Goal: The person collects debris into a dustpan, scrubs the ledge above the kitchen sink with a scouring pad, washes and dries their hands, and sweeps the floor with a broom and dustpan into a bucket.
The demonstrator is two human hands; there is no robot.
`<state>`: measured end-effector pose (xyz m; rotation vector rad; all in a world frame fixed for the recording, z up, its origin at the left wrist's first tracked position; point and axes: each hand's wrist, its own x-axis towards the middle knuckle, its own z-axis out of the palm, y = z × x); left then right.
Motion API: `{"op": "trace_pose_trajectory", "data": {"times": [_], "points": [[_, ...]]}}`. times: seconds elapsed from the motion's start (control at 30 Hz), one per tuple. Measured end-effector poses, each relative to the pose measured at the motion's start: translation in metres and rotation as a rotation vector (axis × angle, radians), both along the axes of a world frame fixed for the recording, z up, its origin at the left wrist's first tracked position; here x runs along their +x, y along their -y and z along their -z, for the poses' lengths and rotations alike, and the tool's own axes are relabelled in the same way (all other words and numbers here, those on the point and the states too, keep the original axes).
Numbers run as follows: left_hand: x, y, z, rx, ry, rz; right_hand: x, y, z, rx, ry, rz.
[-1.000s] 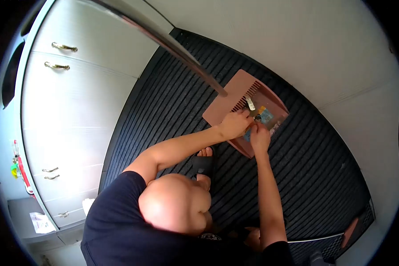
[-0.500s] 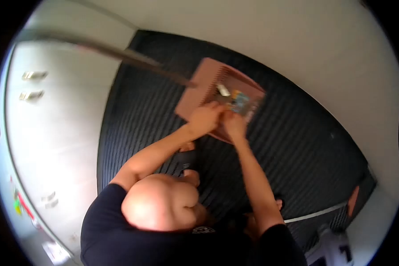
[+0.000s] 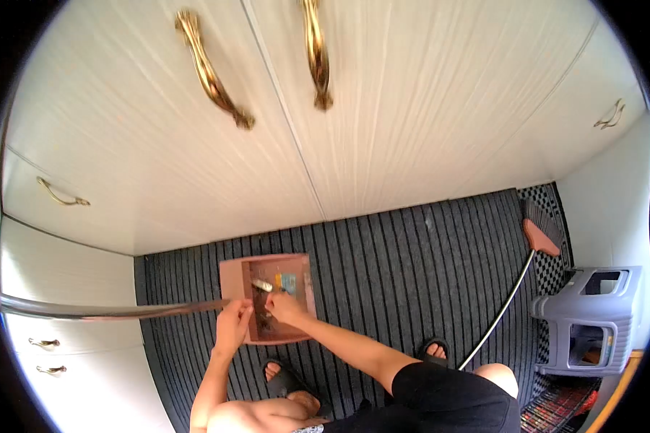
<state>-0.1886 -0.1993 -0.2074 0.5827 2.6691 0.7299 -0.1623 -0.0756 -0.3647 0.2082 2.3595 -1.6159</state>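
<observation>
Looks partway: got scraps point(image 3: 287, 282) gathered in the dustpan point(image 3: 232, 278) on the mat point(image 3: 368, 289), plenty left inside. Got left hand point(image 3: 231, 328) curled by the pole point(image 3: 159, 312), right hand point(image 3: 287, 309) bunched over the scraps. Can't tell if gripping anything.

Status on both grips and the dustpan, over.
Left grip and right grip at dustpan, holds unclear. White piece, other litter inside. Broom lies apart, out of the way.

Likely a home, pale cabinets point(image 3: 412, 108), brass-coloured handles point(image 3: 317, 58), striped floor mat point(image 3: 383, 281), broom point(image 3: 539, 238)
</observation>
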Motion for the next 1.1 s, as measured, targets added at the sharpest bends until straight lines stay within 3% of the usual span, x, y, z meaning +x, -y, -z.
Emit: {"op": "trace_pose_trajectory", "data": {"times": [0.3, 0.4, 0.57, 0.8, 0.93, 1.03, 1.1], "points": [[-0.018, -0.031, -0.062, 0.121, 0.053, 0.018, -0.014, -0.028, -0.035, -0.092, -0.042, -0.039], [-0.014, -0.057, -0.083, 0.154, 0.147, 0.061, -0.009, -0.039, -0.055, -0.050, 0.148, -0.080], [-0.005, -0.099, -0.128, 0.180, 0.232, 0.191, 0.007, -0.037, -0.076, 0.012, -0.046, -0.010], [0.027, -0.137, -0.204, 0.233, 0.319, 0.152, 0.040, -0.091, -0.200, 0.109, 0.075, -0.105], [0.045, -0.153, -0.254, 0.371, 0.406, 0.123, 0.060, -0.125, -0.282, -0.112, 0.130, 0.012], [0.049, -0.165, -0.302, 0.398, 0.435, 0.103, 0.067, -0.130, -0.313, 0.113, 0.039, 0.046], [0.051, -0.167, -0.338, 0.361, 0.405, 0.106, 0.073, -0.135, -0.328, 0.042, 0.170, 0.177]]}}
